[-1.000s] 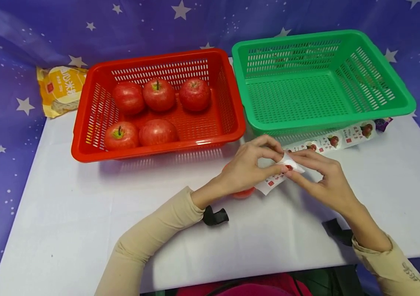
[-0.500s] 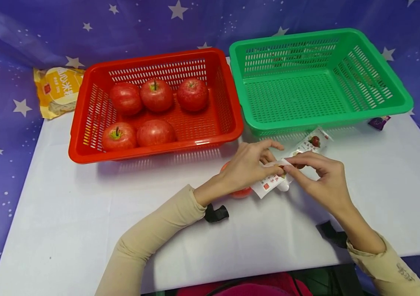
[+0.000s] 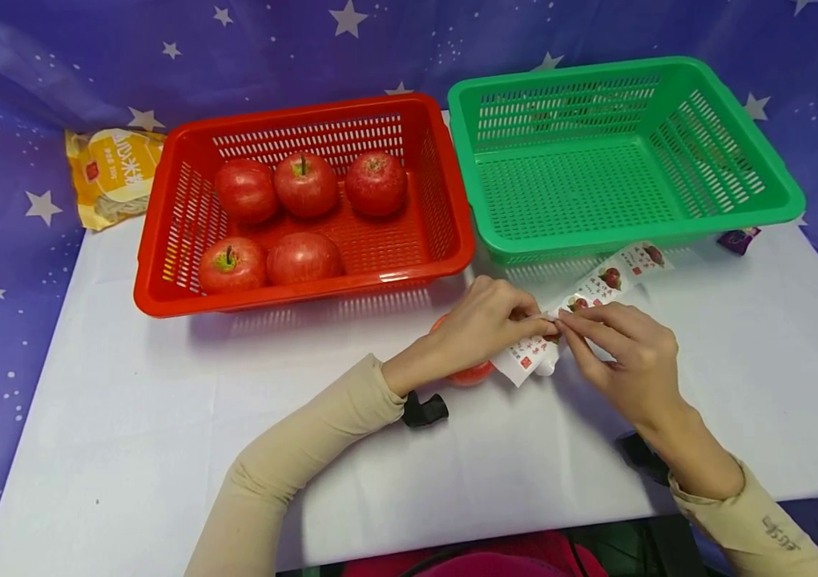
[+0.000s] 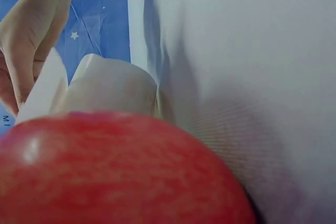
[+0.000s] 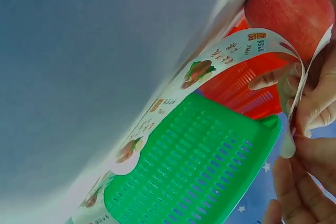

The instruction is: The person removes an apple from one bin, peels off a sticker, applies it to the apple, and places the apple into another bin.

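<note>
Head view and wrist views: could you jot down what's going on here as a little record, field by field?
Left hand: left hand pinches the sticker strip, with an apple on the table under it
Right hand: right hand pinches the same strip where the two hands meet
Strip: printed with apple pictures, trailing toward the green basket
Red basket: red basket holds five red apples
Green basket: nothing visible inside
Table: white table
Other: yellow packet behind the red basket's left end

A red basket [image 3: 163,272] holds five apples [image 3: 305,185]. A green basket [image 3: 776,192] stands beside it. A yellow packet [image 3: 111,172] lies at the table [image 3: 127,417] corner.
</note>
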The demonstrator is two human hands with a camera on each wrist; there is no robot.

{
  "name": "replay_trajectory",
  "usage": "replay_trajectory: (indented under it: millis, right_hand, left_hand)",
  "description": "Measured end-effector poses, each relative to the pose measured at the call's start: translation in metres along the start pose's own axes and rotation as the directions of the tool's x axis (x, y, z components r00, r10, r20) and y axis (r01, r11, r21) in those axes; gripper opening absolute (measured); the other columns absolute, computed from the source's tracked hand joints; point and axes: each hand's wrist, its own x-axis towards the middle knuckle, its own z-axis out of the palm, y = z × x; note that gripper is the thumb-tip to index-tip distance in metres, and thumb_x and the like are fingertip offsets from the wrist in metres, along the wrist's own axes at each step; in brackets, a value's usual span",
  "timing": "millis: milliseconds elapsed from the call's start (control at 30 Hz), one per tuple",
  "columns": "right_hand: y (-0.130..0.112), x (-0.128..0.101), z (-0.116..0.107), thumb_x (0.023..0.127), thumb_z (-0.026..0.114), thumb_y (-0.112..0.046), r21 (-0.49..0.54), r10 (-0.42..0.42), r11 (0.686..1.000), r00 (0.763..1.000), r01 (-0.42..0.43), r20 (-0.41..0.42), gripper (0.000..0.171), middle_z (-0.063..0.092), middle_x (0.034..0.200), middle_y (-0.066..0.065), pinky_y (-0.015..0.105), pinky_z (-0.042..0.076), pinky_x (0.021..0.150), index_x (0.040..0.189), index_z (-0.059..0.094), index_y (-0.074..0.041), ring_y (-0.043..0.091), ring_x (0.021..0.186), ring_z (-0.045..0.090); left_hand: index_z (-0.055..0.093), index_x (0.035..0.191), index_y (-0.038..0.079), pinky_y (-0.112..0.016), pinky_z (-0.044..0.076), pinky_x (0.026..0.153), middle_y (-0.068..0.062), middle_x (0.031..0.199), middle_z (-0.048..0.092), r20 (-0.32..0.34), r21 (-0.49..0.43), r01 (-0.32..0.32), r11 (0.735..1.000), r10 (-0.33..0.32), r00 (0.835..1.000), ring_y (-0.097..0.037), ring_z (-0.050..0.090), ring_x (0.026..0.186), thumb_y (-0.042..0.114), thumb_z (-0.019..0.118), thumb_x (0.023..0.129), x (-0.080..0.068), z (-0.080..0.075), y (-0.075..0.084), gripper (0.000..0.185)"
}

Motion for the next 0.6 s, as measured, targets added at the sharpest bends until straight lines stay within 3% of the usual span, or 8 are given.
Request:
replay_trajectory:
  millis: [100, 200, 300, 400, 500, 600]
  right_hand:
    - [0.001, 0.000, -0.001, 0.094, 0.058, -0.028, -0.072, -0.031, 0.997, 0.999, 0.033, 0.024, 0.041, 0.068, 0.068, 0.015, 0.037, 0.046, 0.058, 0.076, 0.075, 0.005, 0.030, 0.057, 0.062]
    - [0.007, 0.002, -0.005, 0.087, 0.064, -0.016, -0.065, 0.037, 0.997, 0.996, -0.031, 0.086, 0.025, 0.069, 0.069, 0.013, 0.026, 0.048, 0.060, 0.076, 0.074, 0.004, 0.022, 0.060, 0.063]
    - [0.014, 0.004, -0.011, 0.079, 0.069, -0.001, -0.034, 0.196, 0.980, 0.974, -0.194, 0.109, 0.005, 0.069, 0.071, 0.012, 0.012, 0.043, 0.065, 0.075, 0.072, 0.000, 0.001, 0.068, 0.061]
    - [0.021, 0.005, -0.016, 0.072, 0.074, 0.007, -0.035, 0.302, 0.953, 0.948, -0.300, 0.101, 0.009, 0.068, 0.071, 0.012, 0.005, 0.038, 0.066, 0.075, 0.072, -0.001, -0.016, 0.076, 0.052]
    - [0.025, 0.004, -0.017, 0.071, 0.074, 0.007, -0.058, 0.301, 0.953, 0.949, -0.296, 0.095, 0.008, 0.069, 0.071, 0.013, 0.004, 0.037, 0.067, 0.076, 0.072, 0.001, -0.019, 0.077, 0.050]
    - [0.026, 0.003, -0.017, 0.072, 0.072, 0.006, -0.087, 0.249, 0.967, 0.963, -0.240, 0.100, 0.006, 0.069, 0.070, 0.012, 0.002, 0.038, 0.072, 0.076, 0.072, 0.002, -0.008, 0.072, 0.056]
  left_hand:
    - [0.069, 0.065, 0.016, -0.015, 0.020, 0.047, 0.010, 0.052, 0.043, 0.014, 0.028, 0.017, 0.999, -0.018, 1.000, -0.001, 0.031, 0.050, 0.034, 0.071, 0.087, 0.001, 0.000, 0.001, 0.028]
    - [0.066, 0.061, 0.017, -0.015, 0.020, 0.048, 0.010, 0.050, 0.043, 0.048, 0.067, 0.031, 0.997, -0.034, 0.998, -0.001, 0.032, 0.051, 0.039, 0.073, 0.084, 0.002, 0.000, 0.002, 0.033]
    - [0.070, 0.067, 0.015, -0.012, 0.028, 0.051, 0.011, 0.057, 0.058, 0.114, 0.056, 0.052, 0.997, -0.058, 0.992, 0.002, 0.043, 0.056, 0.035, 0.076, 0.081, 0.004, 0.000, 0.004, 0.025]
    - [0.074, 0.078, 0.014, -0.009, 0.037, 0.057, 0.009, 0.072, 0.071, 0.172, 0.031, 0.079, 0.996, -0.083, 0.982, 0.005, 0.056, 0.065, 0.026, 0.078, 0.081, 0.006, -0.001, 0.004, 0.013]
    - [0.072, 0.077, 0.014, -0.010, 0.036, 0.057, 0.009, 0.068, 0.068, 0.186, 0.058, 0.088, 0.994, -0.097, 0.978, 0.004, 0.054, 0.063, 0.025, 0.076, 0.083, 0.007, 0.000, 0.004, 0.013]
    - [0.066, 0.075, 0.014, -0.015, 0.029, 0.054, 0.007, 0.062, 0.058, 0.170, 0.138, 0.095, 0.986, -0.118, 0.978, -0.003, 0.046, 0.060, 0.034, 0.073, 0.085, 0.007, 0.000, 0.005, 0.024]
